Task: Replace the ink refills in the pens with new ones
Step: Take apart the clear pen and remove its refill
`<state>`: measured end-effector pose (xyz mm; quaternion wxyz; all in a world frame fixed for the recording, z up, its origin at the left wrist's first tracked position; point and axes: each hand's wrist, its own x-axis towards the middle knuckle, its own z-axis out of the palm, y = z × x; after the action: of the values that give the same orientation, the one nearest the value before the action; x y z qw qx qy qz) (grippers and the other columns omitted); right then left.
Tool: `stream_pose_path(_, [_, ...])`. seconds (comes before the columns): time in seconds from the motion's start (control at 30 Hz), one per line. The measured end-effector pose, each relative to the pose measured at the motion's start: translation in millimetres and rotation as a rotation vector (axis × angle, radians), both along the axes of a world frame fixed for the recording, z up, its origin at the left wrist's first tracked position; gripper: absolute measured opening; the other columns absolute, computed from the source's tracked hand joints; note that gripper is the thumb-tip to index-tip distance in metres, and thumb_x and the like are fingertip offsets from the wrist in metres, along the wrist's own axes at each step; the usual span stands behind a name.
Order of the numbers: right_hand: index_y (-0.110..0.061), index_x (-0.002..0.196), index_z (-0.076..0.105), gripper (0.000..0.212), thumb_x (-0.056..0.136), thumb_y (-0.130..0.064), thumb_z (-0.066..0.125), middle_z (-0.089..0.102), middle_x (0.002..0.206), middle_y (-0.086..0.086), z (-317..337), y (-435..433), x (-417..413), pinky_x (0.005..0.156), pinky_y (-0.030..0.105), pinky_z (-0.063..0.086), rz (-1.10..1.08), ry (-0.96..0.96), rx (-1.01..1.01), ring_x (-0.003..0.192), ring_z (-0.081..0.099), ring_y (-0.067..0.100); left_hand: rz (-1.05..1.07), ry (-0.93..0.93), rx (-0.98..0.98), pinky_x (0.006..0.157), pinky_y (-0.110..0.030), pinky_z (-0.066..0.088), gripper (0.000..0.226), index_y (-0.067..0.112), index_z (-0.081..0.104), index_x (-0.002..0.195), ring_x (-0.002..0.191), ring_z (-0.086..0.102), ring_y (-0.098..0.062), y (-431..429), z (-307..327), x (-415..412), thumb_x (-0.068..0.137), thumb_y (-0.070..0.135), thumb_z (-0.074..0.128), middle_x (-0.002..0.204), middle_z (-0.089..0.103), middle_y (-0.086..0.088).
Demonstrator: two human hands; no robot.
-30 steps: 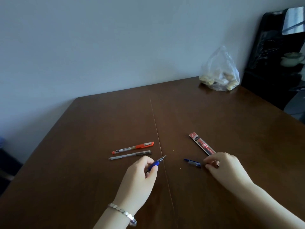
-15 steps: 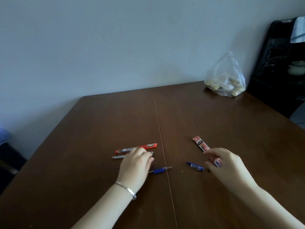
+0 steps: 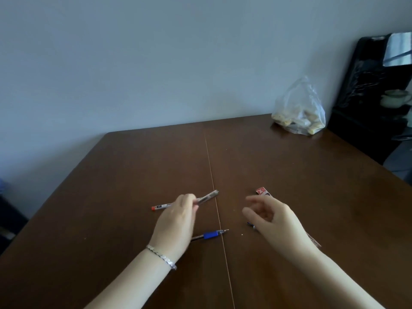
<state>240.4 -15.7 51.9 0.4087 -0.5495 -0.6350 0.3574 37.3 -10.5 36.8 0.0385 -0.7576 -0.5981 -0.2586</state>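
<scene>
Wearing a silver bracelet at the wrist, the left hand is raised over the table, back of the hand toward the camera.

Blue-grip pen: lies flat on the table just right of the left wrist. Uncapped tip points right, across the table's centre seam; the rear end is hidden under the hand.

Left fingers: curled, gripping the grey-capped pen. The pen juts up and to the right from the fingertips, slightly blurred. Clear barrel, greyish cap at the far end.

Orange-tipped pen: shows to the left of the left hand, flat on the table. Pale barrel with a dark label; the rest is hidden behind the hand.

Right hand: palm turned left, fingers spread and loosely bent, holding nothing, apart from the grey-capped pen.

Blue cap: only a small end is visible, at the edge of the right palm.

Refill packet: lies diagonally on the table beneath the right hand. Its red-printed top end shows just beyond the fingertips, and its lower end shows by the wrist.

Far right corner: clear plastic bag of pale pieces, on the table against the wall. Dark cabinet beside it.
</scene>
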Motion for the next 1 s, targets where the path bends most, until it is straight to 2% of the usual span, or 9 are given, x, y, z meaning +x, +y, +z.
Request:
stream_pose_path(0.13, [-0.021,0.081,0.065,0.007,0.084,-0.017,0.061,0.065,0.049,-0.008,20.2,0.2,-19.6,0.038,0.011,0.038,0.128,0.32,-0.092,0.038,0.053,0.001,-0.233,-0.089,0.072,0.053,-0.022,0.05,0.018,0.01,0.056,0.1,0.064,0.06,-0.013,-30.9,24.2,25.9,0.088,0.019,0.047,0.082,0.063,-0.003])
stream_pose_path(0.3, [-0.017,0.073,0.066,0.014,0.083,-0.008,0.061,0.062,0.045,-0.006,23.2,-6.6,-15.7,0.037,0.01,0.035,0.262,0.332,-0.097,0.036,0.049,0.0,-0.25,-0.069,0.027,0.043,-0.023,0.052,0.021,0.012,0.066,0.092,0.054,0.061,-0.01,-37.5,33.4,20.6,0.085,0.028,0.054,0.073,0.068,-0.001])
stream_pose_path(0.37, [-0.014,0.071,0.066,0.016,0.082,-0.004,0.062,0.061,0.045,-0.004,21.7,-5.1,-6.2,0.036,0.011,0.035,0.187,0.385,-0.075,0.036,0.049,0.002,-0.235,-0.094,0.01,0.043,-0.024,0.053,0.022,0.009,0.068,0.091,0.053,0.063,-0.01,-36.3,28.7,17.1,0.083,0.027,0.056,0.072,0.071,-0.003])
stream_pose_path(0.47, [-0.01,0.075,0.066,0.01,0.083,-0.006,0.062,0.063,0.049,-0.002,22.7,6.4,24.7,0.039,0.013,0.041,-0.05,0.419,-0.025,0.041,0.052,0.004,-0.11,-0.22,-0.004,0.059,-0.026,0.057,0.024,0.009,0.067,0.099,0.071,0.067,-0.012,-33.0,17.0,9.7,0.083,0.023,0.056,0.083,0.072,-0.004])
stream_pose_path(0.6, [-0.026,0.084,0.063,0.01,0.082,-0.016,0.064,0.072,0.066,-0.008,9.3,20.2,55.7,0.054,0.02,0.051,-0.144,0.022,-0.079,0.059,0.063,0.004,0.004,-0.327,-0.042,0.07,-0.014,0.048,0.029,0.016,0.059,0.114,0.086,0.058,-0.004,-34.8,0.1,7.2,0.088,0.027,0.048,0.1,0.065,0.004])
stream_pose_path(0.7, [-0.029,0.081,0.06,0.012,0.076,-0.036,0.069,0.066,0.081,-0.009,-12.0,25.5,60.0,0.056,0.021,0.045,-0.19,-0.33,-0.114,0.074,0.06,0.008,0.009,-0.363,-0.105,0.066,-0.009,0.044,0.029,0.019,0.059,0.113,0.083,0.058,-0.004,-40.5,-5.3,12.1,0.089,0.029,0.047,0.098,0.064,0.007])
stream_pose_path(0.83, [-0.022,0.08,0.068,0.01,0.074,-0.031,0.069,0.059,0.077,-0.006,-32.3,31.6,52.4,0.053,0.018,0.036,-0.139,-0.418,-0.126,0.074,0.055,0.009,0.023,-0.396,-0.142,0.06,-0.004,0.044,0.026,0.018,0.06,0.11,0.078,0.057,-0.003,-44.1,-5.4,15.3,0.088,0.027,0.049,0.09,0.062,0.008])
stream_pose_path(0.93, [-0.02,0.091,0.07,0.014,0.08,-0.027,0.063,0.058,0.089,0.0,-37.4,32.7,50.3,0.069,0.023,0.035,-0.095,-0.574,-0.106,0.097,0.053,0.02,-0.006,-0.397,-0.129,0.058,-0.003,0.041,0.022,0.015,0.062,0.106,0.069,0.054,-0.005,-46.0,-2.4,18.1,0.087,0.022,0.053,0.076,0.052,0.013])
stream_pose_path(1.0, [-0.021,0.092,0.07,0.014,0.081,-0.025,0.064,0.056,0.089,-0.002,-31.9,26.3,46.8,0.071,0.022,0.034,-0.129,-0.529,-0.019,0.094,0.052,0.018,-0.019,-0.405,-0.116,0.058,-0.005,0.043,0.021,0.014,0.063,0.104,0.068,0.055,-0.006,-46.6,0.2,19.8,0.086,0.02,0.055,0.075,0.052,0.013])
